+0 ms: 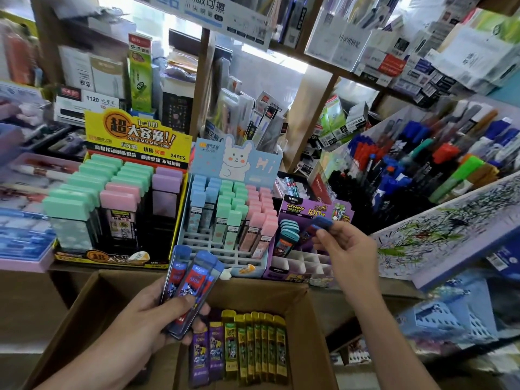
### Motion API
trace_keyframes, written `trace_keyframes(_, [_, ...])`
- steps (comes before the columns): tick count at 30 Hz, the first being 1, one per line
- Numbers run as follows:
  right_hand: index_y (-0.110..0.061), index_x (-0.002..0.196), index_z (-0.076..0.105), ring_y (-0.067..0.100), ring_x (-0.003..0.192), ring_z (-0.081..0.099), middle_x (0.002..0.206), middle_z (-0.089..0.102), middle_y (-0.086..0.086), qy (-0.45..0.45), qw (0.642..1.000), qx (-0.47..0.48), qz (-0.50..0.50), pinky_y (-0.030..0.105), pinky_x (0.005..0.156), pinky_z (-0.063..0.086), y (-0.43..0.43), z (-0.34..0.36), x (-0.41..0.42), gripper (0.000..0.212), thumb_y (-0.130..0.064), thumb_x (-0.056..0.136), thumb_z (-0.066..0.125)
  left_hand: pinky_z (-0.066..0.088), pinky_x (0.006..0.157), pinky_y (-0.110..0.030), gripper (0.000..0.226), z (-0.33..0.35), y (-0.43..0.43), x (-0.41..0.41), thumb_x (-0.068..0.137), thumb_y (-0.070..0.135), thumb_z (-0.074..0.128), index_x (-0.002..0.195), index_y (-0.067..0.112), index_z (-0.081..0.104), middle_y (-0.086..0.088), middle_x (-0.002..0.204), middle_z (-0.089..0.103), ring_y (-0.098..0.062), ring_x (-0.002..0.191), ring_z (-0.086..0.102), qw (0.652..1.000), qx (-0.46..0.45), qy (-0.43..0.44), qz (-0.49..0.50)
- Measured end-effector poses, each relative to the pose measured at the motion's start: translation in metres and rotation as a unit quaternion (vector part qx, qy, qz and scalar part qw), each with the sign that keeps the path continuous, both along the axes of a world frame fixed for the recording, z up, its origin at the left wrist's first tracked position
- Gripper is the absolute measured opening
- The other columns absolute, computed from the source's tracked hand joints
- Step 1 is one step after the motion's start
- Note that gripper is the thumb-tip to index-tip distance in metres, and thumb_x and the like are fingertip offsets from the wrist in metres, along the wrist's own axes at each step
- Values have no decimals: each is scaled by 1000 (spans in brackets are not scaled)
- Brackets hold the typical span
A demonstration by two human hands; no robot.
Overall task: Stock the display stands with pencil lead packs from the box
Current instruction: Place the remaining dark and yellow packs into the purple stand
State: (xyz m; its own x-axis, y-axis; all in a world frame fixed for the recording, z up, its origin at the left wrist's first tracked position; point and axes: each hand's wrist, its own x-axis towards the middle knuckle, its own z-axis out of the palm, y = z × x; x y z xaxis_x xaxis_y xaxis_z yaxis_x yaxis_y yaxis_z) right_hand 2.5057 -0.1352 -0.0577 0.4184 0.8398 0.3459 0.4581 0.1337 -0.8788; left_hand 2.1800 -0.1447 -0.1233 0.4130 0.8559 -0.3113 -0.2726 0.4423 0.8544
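A fan of blue lead packs (194, 280) is held in the left hand (157, 313) at lower centre, grip wrapped around them above the box (309, 319), where purple and yellow packs (253, 342) are stood. One blue pack (320, 225) is pinched in the right hand (346, 249), grip narrow, just over the purple display stand (298, 266).
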Motion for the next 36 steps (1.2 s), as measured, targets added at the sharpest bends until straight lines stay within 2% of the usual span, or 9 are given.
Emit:
trace_keyframes(6, [-29, 91, 76, 1, 62, 69, 77, 77, -13, -54, 996, -65, -15, 13, 54, 51, 9, -13, 0, 21, -9, 94, 72, 57, 55, -32, 34, 0, 0, -1, 81, 17, 70, 115, 14, 69, -29, 99, 73, -32, 73, 71, 1000, 0, -1, 3])
trace_keyframes(9, [-40, 82, 73, 10, 64, 69, 75, 75, -18, -129, 988, -77, -26, 31, 54, 57, 10, -16, -1, 28, -16, 96, 71, 57, 56, -33, 34, -1, 0, -1, 81, 18, 70, 115, 15, 70, -28, 98, 73, -32, 73, 71, 1000, 3, 3, 2])
trace_keyframes(12, [-30, 73, 71, 17, 54, 61, 62, 67, -10, -184, 978, -94, -32, 44, 51, 53, 12, -19, 0, 27, -26, 99, 66, 58, 57, -35, 34, -1, 0, -1, 81, 19, 70, 115, 17, 70, -27, 98, 72, -32, 74, 71, 1000, 8, 10, -4])
trace_keyframes(16, [-18, 58, 56, 10, 46, 46, 48, 51, -3, -247, 962, -107, -47, 21, 43, 28, 16, -22, 1, 46, -34, 101, 62, 58, 58, -35, 32, 0, 0, 0, 82, 20, 70, 114, 20, 71, -27, 98, 72, -31, 75, 71, 1000, 11, 11, -12])
trace_keyframes(23, [-22, 56, 54, 10, 43, 44, 46, 49, -5, -234, 966, -104, -44, 21, 42, 26, 17, -22, 1, 48, -37, 100, 63, 58, 62, -34, 23, 1, -1, 0, 82, 23, 72, 104, 29, 75, -23, 97, 73, -29, 76, 70, 999, 26, 7, -27])
trace_keyframes(27, [-24, 70, 66, 13, 51, 58, 56, 59, -5, -201, 974, -89, -49, 36, 46, 46, 10, -21, 0, 31, -34, 100, 64, 59, 64, -34, 29, 2, -2, 0, 77, 27, 76, 106, 30, 74, -22, 100, 74, -29, 78, 71, 999, 35, 6, -29])
trace_keyframes(31, [-31, 76, 67, 9, 64, 62, 65, 66, -9, -173, 979, -58, -90, 28, 52, 46, -5, -15, -6, 23, -32, 99, 66, 59, 66, -34, 30, 2, -2, 0, 81, 27, 75, 110, 33, 73, -20, 106, 75, -29, 82, 72, 998, 47, 3, -35])
trace_keyframes(33, [-30, 76, 69, 12, 62, 65, 68, 69, -9, -138, 986, -44, -78, 33, 50, 51, -15, -12, -15, 23, -31, 98, 67, 58, 66, -34, 32, 3, -2, 0, 81, 34, 82, 111, 33, 72, -19, 108, 75, -30, 85, 73, 998, 56, 8, -37])
trace_keyframes(36, [-28, 77, 74, 12, 61, 67, 67, 71, -5, -91, 994, -36, -46, 30, 51, 55, -29, -9, -37, 20, -31, 97, 68, 58, 66, -35, 48, 2, -2, -1, 66, 41, 88, 111, 31, 71, -17, 107, 75, -33, 88, 74, 997, 67, 28, -40])
